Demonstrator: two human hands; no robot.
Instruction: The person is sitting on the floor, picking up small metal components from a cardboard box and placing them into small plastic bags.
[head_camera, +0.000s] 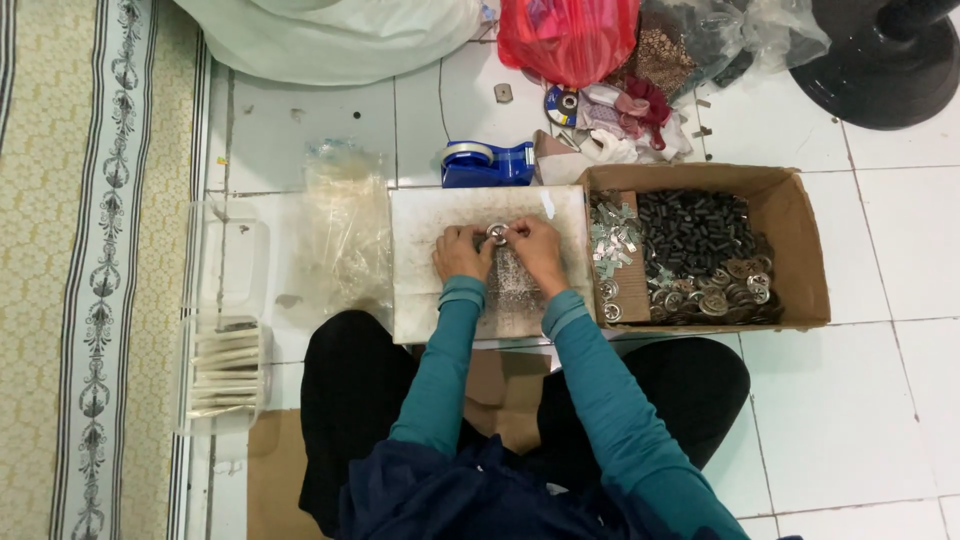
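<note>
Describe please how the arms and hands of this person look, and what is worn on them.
Both arms are covered by long teal sleeves of a knit-like fabric, with ribbed cuffs ending at the wrists. The left hand and the right hand are bare: no gloves. No ring, watch or bracelet can be made out at this size. A dark navy garment lies over the lap and trunk.

White tiled floor (860, 400), patterned rug (60, 250) alongside.

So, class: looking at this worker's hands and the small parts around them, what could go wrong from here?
1. The small round metal part pinched between the left hand and right hand could slip and roll off the work board.
2. The cardboard box of loose parts sits close by the right forearm; a nudge might spill it.
</note>
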